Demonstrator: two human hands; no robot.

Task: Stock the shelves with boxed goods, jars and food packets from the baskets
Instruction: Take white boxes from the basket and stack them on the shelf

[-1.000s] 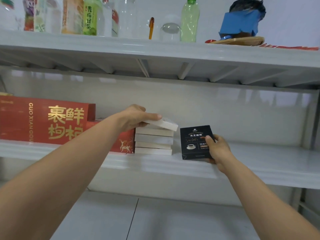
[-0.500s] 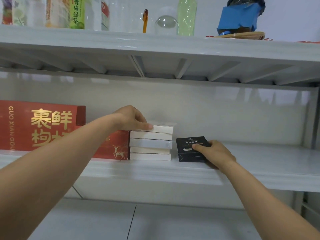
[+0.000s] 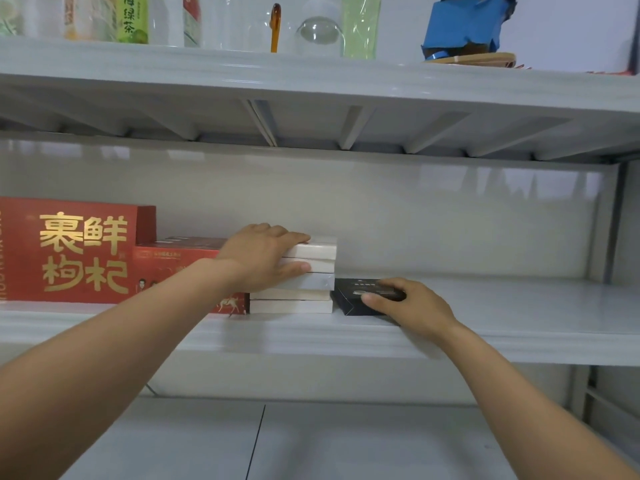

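A stack of several flat white boxes (image 3: 311,271) stands on the middle shelf (image 3: 485,323). My left hand (image 3: 263,258) grips the top of the stack, fingers over the uppermost box and thumb against its front. Right beside the stack a black coffee box (image 3: 353,299) lies flat on the shelf. My right hand (image 3: 412,306) holds it, fingers curled over its top and thumb on its front edge. No basket is in view.
A tall red box with gold characters (image 3: 69,251) and a lower red box (image 3: 176,268) stand left of the stack. The top shelf (image 3: 311,74) carries bottles, a glass and a blue bag (image 3: 464,26). A shelf upright (image 3: 609,223) is at the right.
The black box went from upright to lying flat beside the white stack. The top white box was tilted and now lies level on the stack under my left hand.
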